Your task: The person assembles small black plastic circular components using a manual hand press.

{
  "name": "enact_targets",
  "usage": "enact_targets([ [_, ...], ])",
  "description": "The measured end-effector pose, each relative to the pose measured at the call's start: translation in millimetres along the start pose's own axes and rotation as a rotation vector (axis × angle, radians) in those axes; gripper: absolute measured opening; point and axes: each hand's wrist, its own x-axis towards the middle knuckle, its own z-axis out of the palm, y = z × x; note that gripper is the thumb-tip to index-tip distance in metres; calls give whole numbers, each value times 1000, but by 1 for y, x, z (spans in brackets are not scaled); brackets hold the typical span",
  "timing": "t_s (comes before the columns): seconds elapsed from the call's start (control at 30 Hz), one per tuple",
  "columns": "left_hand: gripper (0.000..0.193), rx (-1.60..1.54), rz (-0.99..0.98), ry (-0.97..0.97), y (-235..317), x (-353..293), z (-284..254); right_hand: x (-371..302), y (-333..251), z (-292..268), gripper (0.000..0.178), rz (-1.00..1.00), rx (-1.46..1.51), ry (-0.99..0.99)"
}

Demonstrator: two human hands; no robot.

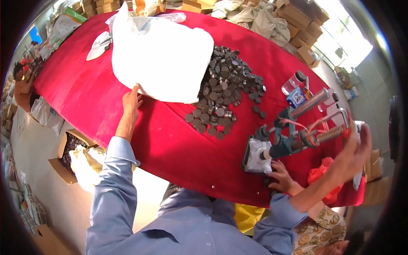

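Note:
My left hand (132, 103) pinches the near edge of a large white sack (161, 59), which lies across the red-covered table. Beside the sack, a heap of dark round discs (223, 80) spreads over the cloth. My right hand (353, 151) is raised at the right, close to the lever end of a green hand press (287, 144); motion blurs its fingers, so its grip is unclear. White padding (258, 155) covers the press base. Another person's hand (282, 176) reaches in from the lower right and rests by that base.
A clear jar (293, 83) with a dark lid and a blue box (296, 97) stand behind the press. A red plastic bag (323, 178) sits near the right edge. A white cap (100, 46) lies far left. On the floor, an open carton (63, 163) holds more discs.

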Motion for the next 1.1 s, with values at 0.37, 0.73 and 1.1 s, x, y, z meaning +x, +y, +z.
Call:
enact_targets([
  [0.37, 46, -128, 373, -1, -1, 25, 36, -21, 179, 393, 31, 371, 457, -579],
  [0.73, 69, -7, 402, 147, -1, 19, 20, -43, 293, 576, 48, 486, 668, -1028],
  [1.1, 72, 104, 402, 241, -9, 26, 26, -78, 219, 619, 50, 644, 729, -1489],
])
